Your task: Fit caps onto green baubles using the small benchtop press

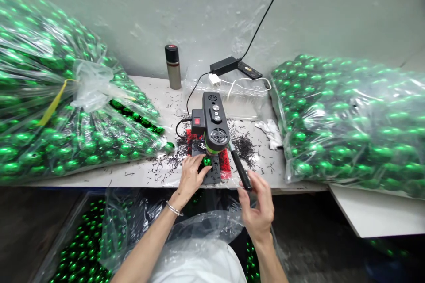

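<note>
hemmed in at left of the frame by a bulging clear plastic bag of shiny green balls (49, 110), at right by a second clear plastic bag of green balls (345, 128). between them, only a narrow stretch of white tabletop (139, 181), strewn with tiny black slivers (245, 147) up toward the front edge. near centre, close to that edge, a black upright machine with a red switch (215, 119), above a dark grey base plate (211, 177) over a red mat (225, 163). behind it, a clear plastic tray (239, 108); at upper centre, a grey bottle with a black cap (173, 68), well apart from both bags.

at centre, left hand (191, 176) narrowed, pinching a shiny green ball (207, 161) under the machine's head. right of that, right hand (259, 212) half curled, thumb and fingers about the lower end of a black-handled lever (241, 170); too unclear to tell whether firmly gripping.
</note>
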Available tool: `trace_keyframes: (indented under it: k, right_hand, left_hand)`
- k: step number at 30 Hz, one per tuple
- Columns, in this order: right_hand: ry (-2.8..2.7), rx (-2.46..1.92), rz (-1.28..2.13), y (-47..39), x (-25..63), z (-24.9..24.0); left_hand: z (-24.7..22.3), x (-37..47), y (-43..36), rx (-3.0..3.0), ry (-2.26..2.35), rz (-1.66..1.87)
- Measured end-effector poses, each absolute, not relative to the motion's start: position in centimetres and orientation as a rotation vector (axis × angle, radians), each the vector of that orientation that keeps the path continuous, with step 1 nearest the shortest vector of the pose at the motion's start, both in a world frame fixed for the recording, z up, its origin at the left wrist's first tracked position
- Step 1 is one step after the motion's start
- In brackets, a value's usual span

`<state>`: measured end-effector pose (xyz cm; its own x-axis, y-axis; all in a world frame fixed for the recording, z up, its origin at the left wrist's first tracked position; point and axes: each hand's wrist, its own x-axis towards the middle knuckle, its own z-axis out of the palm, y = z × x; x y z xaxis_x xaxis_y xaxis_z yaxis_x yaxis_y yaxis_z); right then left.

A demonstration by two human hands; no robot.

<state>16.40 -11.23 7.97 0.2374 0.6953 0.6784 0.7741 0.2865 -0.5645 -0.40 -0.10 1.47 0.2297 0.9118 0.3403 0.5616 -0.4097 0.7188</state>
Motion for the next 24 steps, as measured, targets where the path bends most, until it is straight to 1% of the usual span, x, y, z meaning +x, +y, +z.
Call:
trace_keyframes:
  k: [4, 7, 10, 13, 19, 22, 24]
  right_hand:
    - [-1.613, -1.179, -0.224, -8.5, 16.4, 10.6]
    - [-1.676, -1.075, -0.176, -6.7, 15.8, 12.5]
    - [-1.689, -0.995, -0.109, -5.4, 14.9, 13.0]
    - [-1.661, -0.968, -0.088, -4.9, 14.0, 11.3]
    - [-1.603, -0.964, -0.152, -4.4, 14.1, 5.2]
    - [-1.595, -1.061, -0.063, -4.4, 14.6, 3.0]
    - [-1.593, -1.188, 0.058, -4.4, 14.8, 2.0]
  left_hand:
    - [1.0, -0.3, -0.1, 2.051, 1.344, 1.052]
    - [0.7, -0.3, -0.2, 2.064, 1.338, 1.07]
    - [0.7, -0.2, -0.3, 2.068, 1.348, 1.072]
    - [0.9, -0.2, -0.3, 2.058, 1.349, 1.074]
    - [0.9, -0.2, -0.3, 2.05, 1.327, 1.088]
    - [0.7, -0.2, -0.4, 2.044, 1.327, 1.106]
    - [0.6, -0.1, -0.4, 2.046, 1.326, 1.112]
